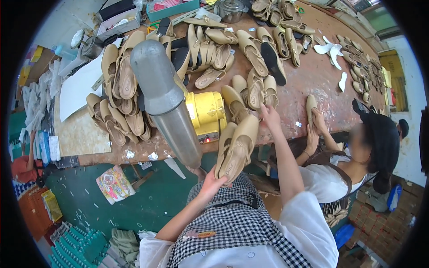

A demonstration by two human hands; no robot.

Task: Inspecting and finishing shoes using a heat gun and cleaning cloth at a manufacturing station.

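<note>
My left hand [212,184] is closed around the heel end of a pair of beige flat shoes [239,145], held in front of my checked apron with the toes pointing up and away. My right hand [271,119] stretches forward over the table edge, its fingers at the heel of another beige shoe [270,88] and seemingly closed on it. Two more beige shoes, a strapped one [255,89] and one lying closer to me [233,99], are beside it. Just left of the held pair stands a yellow machine [205,109] with a thick grey metal pipe [172,116].
Piles of beige shoes [127,76] cover the brown table [297,100]. At right a co-worker's hands hold a beige shoe [311,107]. White shoe-shaped pieces [333,50] lie farther back. A patterned cushioned stool [115,184] stands on the green floor.
</note>
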